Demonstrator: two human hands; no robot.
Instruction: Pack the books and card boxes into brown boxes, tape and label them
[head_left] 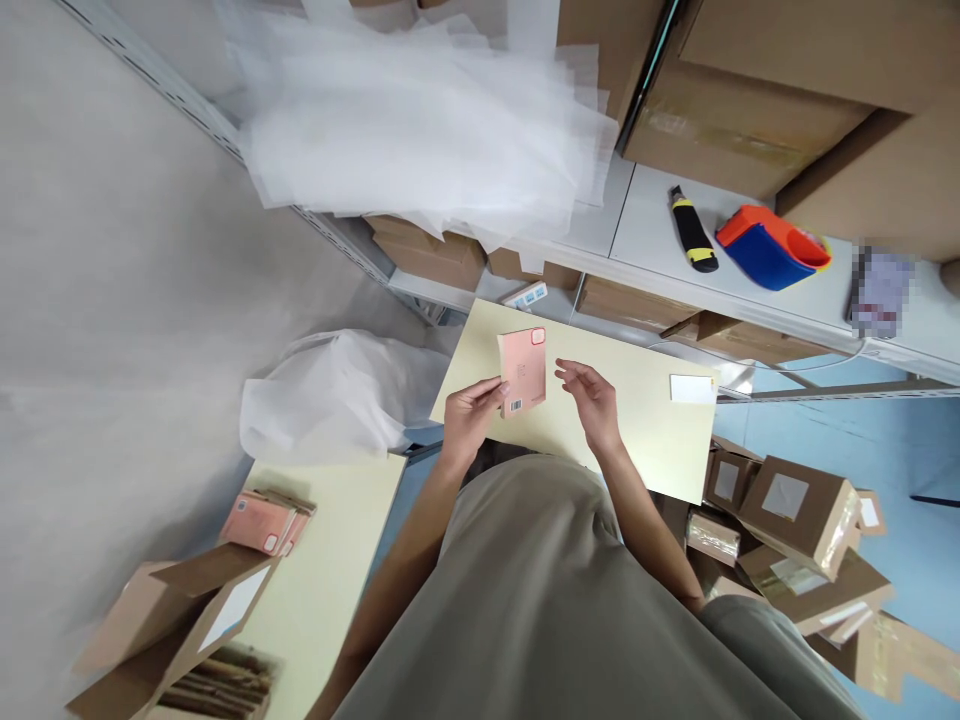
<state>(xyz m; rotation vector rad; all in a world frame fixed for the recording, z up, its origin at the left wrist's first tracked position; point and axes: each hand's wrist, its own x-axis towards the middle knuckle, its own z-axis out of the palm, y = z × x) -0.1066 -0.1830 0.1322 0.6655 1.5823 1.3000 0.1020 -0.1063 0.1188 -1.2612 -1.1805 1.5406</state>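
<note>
A pink book (523, 365) with a barcode near its lower left corner is held up over the pale yellow table (645, 430). My left hand (474, 418) grips its lower left edge, thumb on the cover. To the right of the book, apart from it, my right hand (592, 400) hovers with fingers spread and nothing in them. A small white card (692, 388) lies near the table's right end. Beyond the far edge sits a small white box with blue marks (526, 295).
A shelf ahead carries white foam sheets (420, 120), a utility knife (694, 230) and a red-and-blue tape dispenser (772, 248). At lower left, pink books (259, 520) lie by an open carton (180, 620). Taped cartons (799, 510) are piled on the right.
</note>
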